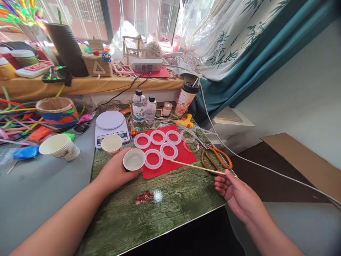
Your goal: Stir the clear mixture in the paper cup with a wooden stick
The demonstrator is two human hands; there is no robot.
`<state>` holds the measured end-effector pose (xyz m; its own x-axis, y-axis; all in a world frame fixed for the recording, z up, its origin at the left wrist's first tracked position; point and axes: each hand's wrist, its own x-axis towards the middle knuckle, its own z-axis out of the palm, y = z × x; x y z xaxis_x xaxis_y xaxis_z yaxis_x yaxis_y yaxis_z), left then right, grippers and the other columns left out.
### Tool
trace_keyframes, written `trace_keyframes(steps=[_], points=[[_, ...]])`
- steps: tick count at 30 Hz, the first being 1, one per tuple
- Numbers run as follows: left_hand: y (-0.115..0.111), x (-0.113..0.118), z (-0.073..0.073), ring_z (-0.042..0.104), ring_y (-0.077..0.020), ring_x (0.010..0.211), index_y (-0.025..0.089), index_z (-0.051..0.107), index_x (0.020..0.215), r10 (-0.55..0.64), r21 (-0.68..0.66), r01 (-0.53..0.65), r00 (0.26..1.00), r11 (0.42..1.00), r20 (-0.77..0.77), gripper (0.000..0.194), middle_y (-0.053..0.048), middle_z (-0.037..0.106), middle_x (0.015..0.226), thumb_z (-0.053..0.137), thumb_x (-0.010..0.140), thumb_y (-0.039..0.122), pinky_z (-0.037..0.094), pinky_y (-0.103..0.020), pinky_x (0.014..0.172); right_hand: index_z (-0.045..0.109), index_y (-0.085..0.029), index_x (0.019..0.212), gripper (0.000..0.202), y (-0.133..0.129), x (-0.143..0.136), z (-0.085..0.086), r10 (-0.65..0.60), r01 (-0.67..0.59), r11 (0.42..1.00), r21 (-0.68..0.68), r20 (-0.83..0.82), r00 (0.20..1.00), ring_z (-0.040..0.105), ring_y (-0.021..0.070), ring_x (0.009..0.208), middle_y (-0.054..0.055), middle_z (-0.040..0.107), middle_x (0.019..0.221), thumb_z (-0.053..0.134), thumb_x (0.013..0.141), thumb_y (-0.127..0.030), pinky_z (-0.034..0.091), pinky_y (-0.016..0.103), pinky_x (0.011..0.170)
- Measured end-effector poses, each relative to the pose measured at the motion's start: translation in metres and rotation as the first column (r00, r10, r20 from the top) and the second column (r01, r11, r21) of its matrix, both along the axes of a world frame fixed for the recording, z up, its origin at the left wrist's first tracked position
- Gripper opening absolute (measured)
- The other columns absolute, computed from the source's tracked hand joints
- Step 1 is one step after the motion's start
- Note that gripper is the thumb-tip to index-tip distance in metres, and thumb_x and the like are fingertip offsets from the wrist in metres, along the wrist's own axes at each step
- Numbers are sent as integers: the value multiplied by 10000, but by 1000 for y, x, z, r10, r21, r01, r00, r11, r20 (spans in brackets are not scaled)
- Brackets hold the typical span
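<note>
My left hand (pixel 119 167) is wrapped round a paper cup (pixel 134 160) with clear liquid in it. Between the thumb and fingers of my right hand (pixel 237 190) is a thin wooden stick (pixel 199 166), its tip at the edge of a white ring-shaped mold (pixel 169 152). Several such rings lie on a red sheet (pixel 183 156). Another paper cup (pixel 112 144) stands just behind my left hand. Scissors with orange handles (pixel 222 158) lie beyond my right hand, and clear rings (pixel 189 140) lie at the sheet's right edge.
A white kitchen scale (pixel 112 126), two clear bottles (pixel 139 108), a yellow glue gun (pixel 186 121) and a lidded drink cup (pixel 185 97) stand behind the sheet. Stacked paper cups (pixel 60 147) are at left. A white cable (pixel 226 144) runs down past the table's right side.
</note>
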<state>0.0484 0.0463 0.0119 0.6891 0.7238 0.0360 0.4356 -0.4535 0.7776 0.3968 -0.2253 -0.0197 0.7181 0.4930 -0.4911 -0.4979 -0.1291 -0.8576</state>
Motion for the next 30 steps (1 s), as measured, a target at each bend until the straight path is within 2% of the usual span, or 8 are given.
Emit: trace_keyframes(steps=[14,19,25,30], points=[[1,1,-1,787,-365,1196,247,702,1295,-3,4,3,1000,1000,-8,519,-102,810,1318,844,868,507,642,-507,1078,724,-222,955,327,5,-5,-4,-10,10,1000,-10,55,998,773,208,585,37,795,710,952,933,-455,706,289,531],[0,1,2,792,-366,1189,252,707,1286,-3,11,3,1000,1000,-13,506,-99,817,1308,847,868,501,651,-501,1067,771,-203,929,422,6,-13,-2,5,-7,1000,11,118,993,769,211,618,50,807,746,1033,824,-517,698,300,550],[0,2,3,808,-361,1167,252,720,1261,-5,30,5,1000,1000,-11,485,-92,829,1290,843,859,493,670,-479,1044,854,-190,897,616,-8,-27,5,26,-30,999,13,220,975,757,204,675,48,799,776,1100,612,-678,686,294,560],[0,2,3,807,-367,1169,249,717,1285,-2,29,3,1000,1000,-10,520,-96,829,1290,847,865,527,668,-487,1045,902,-172,917,640,-20,-33,12,65,-57,997,-45,203,977,751,212,684,68,803,778,1116,578,-670,685,299,564]])
